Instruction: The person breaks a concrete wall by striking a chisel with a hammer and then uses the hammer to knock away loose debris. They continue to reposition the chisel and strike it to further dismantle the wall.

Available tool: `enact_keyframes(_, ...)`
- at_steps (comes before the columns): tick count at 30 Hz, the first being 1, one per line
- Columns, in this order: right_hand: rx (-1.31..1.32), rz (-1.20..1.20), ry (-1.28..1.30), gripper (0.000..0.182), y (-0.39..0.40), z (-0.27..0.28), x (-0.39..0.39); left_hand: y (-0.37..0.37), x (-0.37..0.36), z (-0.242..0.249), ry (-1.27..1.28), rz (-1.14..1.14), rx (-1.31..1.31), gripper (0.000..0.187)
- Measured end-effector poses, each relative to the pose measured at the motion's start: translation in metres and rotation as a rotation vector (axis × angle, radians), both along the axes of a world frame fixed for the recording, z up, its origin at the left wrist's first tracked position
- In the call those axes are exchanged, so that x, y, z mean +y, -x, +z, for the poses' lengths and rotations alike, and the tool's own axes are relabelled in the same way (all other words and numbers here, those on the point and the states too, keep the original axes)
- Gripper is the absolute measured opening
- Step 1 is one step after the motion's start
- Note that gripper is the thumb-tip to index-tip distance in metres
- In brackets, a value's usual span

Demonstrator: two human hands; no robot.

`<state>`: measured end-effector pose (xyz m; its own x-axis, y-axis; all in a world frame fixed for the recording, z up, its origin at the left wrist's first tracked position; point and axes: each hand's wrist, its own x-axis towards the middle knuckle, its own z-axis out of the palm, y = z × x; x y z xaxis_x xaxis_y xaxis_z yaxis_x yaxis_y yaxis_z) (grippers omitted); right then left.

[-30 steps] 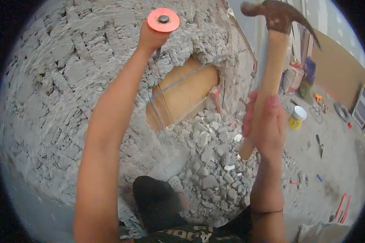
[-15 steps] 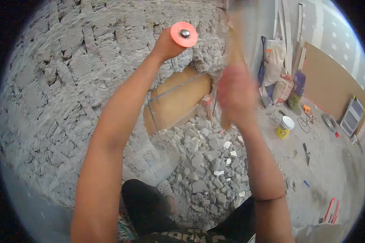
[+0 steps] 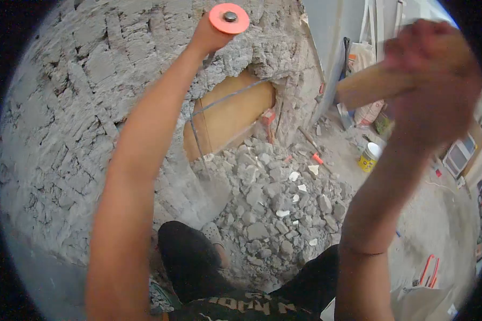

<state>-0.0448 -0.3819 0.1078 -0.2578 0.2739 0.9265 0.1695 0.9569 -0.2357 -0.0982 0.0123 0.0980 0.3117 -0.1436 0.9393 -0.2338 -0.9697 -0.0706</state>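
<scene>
My left hand point(image 3: 209, 36) is wrapped around a chisel point(image 3: 230, 16) with a round orange hand guard, its metal striking end facing me. Part of the chisel's shank shows below the fist against the rough, broken wall point(image 3: 144, 59); its tip is hidden. Raised at the upper right, my right hand point(image 3: 436, 85) grips the wooden handle of a hammer point(image 3: 372, 85). Motion blurs that hand, and the hammer's head is not visible. Below the chisel, a ragged hole point(image 3: 235, 112) in the wall exposes a tan panel and thin metal bars.
Rubble point(image 3: 273, 206) lies in a heap between my legs and the wall. Another orange-guarded tool point(image 3: 317, 158) rests beside it. Right of the heap stand a white-and-yellow bucket point(image 3: 368, 157) and bags point(image 3: 367, 112). A red-handled tool point(image 3: 428, 270) is at lower right.
My right hand has swung up and to the right with the hammer, away from the chisel side. My left hand and the chisel appear slightly higher and further left as the view shifts.
</scene>
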Motion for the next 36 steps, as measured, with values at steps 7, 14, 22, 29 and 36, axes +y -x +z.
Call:
enact_keyframes(7,0.262,-1.185,0.450,0.050,0.044,-0.099,0.092,-0.012,-0.015,-0.005,-0.026,0.039,0.017,0.031)
enact_keyframes(14,0.144,-0.540,-0.124,0.038,0.020,0.001,-0.005,-0.003,-0.005,0.006,0.094,-0.008,-0.026,0.038)
enact_keyframes(22,0.052,-1.262,0.176,0.039,0.021,-0.076,0.107,0.002,-0.017,0.002,0.175,-0.034,0.002,0.031)
enact_keyframes(29,0.275,-1.230,-0.066,0.033,0.035,-0.018,0.042,-0.008,0.015,-0.001,0.021,0.030,-0.026,0.032)
enact_keyframes(36,0.195,-0.940,-0.245,0.029,-0.004,-0.033,0.055,-0.015,0.013,-0.004,0.096,-0.058,0.000,0.028)
